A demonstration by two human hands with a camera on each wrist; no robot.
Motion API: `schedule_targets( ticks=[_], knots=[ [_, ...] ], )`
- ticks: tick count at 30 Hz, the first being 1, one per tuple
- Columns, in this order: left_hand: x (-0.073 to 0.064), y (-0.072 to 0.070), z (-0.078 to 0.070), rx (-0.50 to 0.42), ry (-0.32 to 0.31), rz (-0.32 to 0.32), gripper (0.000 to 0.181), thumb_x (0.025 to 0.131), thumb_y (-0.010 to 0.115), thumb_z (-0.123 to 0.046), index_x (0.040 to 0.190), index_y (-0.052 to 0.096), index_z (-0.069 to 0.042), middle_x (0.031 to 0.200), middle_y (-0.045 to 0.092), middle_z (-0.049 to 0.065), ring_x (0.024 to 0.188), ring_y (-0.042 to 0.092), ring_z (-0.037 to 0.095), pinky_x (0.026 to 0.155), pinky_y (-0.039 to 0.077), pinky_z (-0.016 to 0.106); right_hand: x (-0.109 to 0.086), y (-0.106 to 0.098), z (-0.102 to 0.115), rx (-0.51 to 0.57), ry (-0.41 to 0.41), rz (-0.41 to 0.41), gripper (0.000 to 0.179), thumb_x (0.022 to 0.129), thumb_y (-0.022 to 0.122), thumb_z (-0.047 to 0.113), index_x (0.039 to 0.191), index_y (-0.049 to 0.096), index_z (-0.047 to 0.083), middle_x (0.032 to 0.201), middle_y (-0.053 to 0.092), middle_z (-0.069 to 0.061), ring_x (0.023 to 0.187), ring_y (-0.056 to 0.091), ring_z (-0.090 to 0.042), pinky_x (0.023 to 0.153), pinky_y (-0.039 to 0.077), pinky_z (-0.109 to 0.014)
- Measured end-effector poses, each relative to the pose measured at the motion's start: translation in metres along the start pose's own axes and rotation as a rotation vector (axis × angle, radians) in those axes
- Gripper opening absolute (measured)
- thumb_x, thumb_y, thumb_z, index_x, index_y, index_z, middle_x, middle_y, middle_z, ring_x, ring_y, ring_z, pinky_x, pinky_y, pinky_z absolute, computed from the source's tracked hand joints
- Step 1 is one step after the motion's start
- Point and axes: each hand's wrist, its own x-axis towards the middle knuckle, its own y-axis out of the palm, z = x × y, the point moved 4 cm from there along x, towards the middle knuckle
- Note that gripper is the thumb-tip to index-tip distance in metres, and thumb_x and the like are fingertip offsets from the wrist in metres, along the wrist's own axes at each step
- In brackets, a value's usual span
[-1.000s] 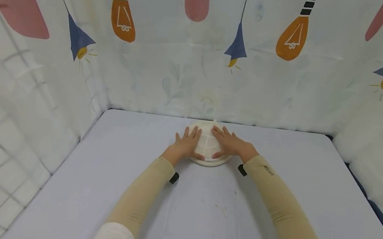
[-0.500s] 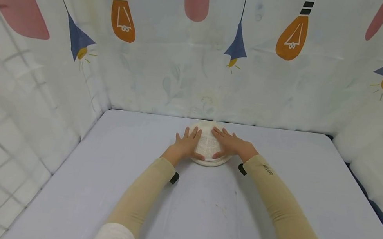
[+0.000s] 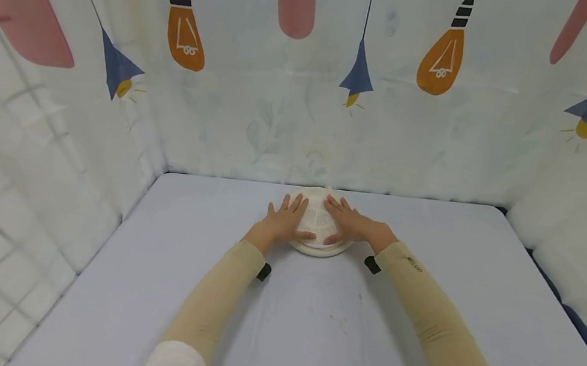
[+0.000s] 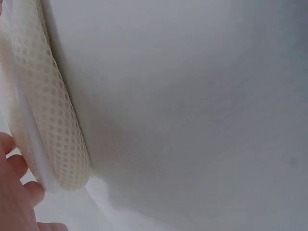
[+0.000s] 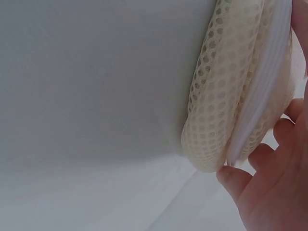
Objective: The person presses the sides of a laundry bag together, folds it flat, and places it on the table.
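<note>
A round, cream mesh laundry bag [image 3: 318, 217] lies at the far edge of the white table, slightly domed. My left hand [image 3: 282, 223] rests on its left side with the fingers spread. On the other side my right hand [image 3: 351, 223] touches it, fingers extended and thumb near the front rim. In the left wrist view, fingertips [image 4: 32, 192] press against the side of the bag [image 4: 60, 120]. A white zipper strip [image 5: 264, 82] runs beside the padded honeycomb mesh in the right wrist view, where my fingers [image 5: 262, 156] touch the edge. The bag's underside is hidden.
The white table [image 3: 304, 329] spreads in front of the bag and to both sides. Behind it rises a pale curtain [image 3: 214, 119] printed with lamps and bulbs, close to the table's far edge. Another white sheet [image 3: 1, 222] with grid shadows hangs at left.
The head view has tilted up slightly, so the backdrop sits a little lower in frame. Both hands stay on the mesh laundry bag with almost no movement.
</note>
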Motion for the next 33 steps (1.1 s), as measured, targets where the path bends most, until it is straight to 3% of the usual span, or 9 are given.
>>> schedule_targets(
  ticks=[6, 15, 33],
  knots=[
    [0.006, 0.001, 0.001, 0.033, 0.029, -0.006, 0.102, 0.098, 0.054, -0.065, 0.166, 0.001, -0.01, 0.171, -0.009, 0.01, 0.155, -0.008, 0.038, 0.116, 0.006, 0.071, -0.003, 0.001, -0.003, -0.002, 0.001, -0.019, 0.102, 0.1, 0.066, 0.045, 0.163, 0.001, -0.002, 0.169, -0.01, -0.019, 0.153, -0.007, -0.047, 0.118, 0.011, -0.068],
    [0.014, -0.002, 0.003, 0.062, 0.061, -0.04, 0.109, 0.093, 0.062, -0.065, 0.166, 0.001, -0.011, 0.171, -0.007, 0.009, 0.155, -0.006, 0.039, 0.116, 0.009, 0.072, 0.007, 0.001, -0.01, -0.066, 0.011, -0.136, 0.093, 0.104, 0.054, 0.053, 0.164, 0.005, 0.002, 0.171, -0.005, -0.015, 0.154, -0.004, -0.042, 0.118, 0.013, -0.067],
    [0.011, 0.004, 0.0, 0.083, 0.012, 0.039, 0.103, 0.098, 0.048, -0.07, 0.165, -0.005, -0.013, 0.171, -0.013, 0.006, 0.155, -0.011, 0.036, 0.116, 0.004, 0.072, 0.015, 0.007, -0.011, -0.13, 0.06, -0.073, 0.094, 0.104, 0.049, 0.058, 0.164, 0.001, 0.004, 0.171, -0.005, -0.013, 0.155, -0.007, -0.038, 0.12, 0.008, -0.064]
  ],
)
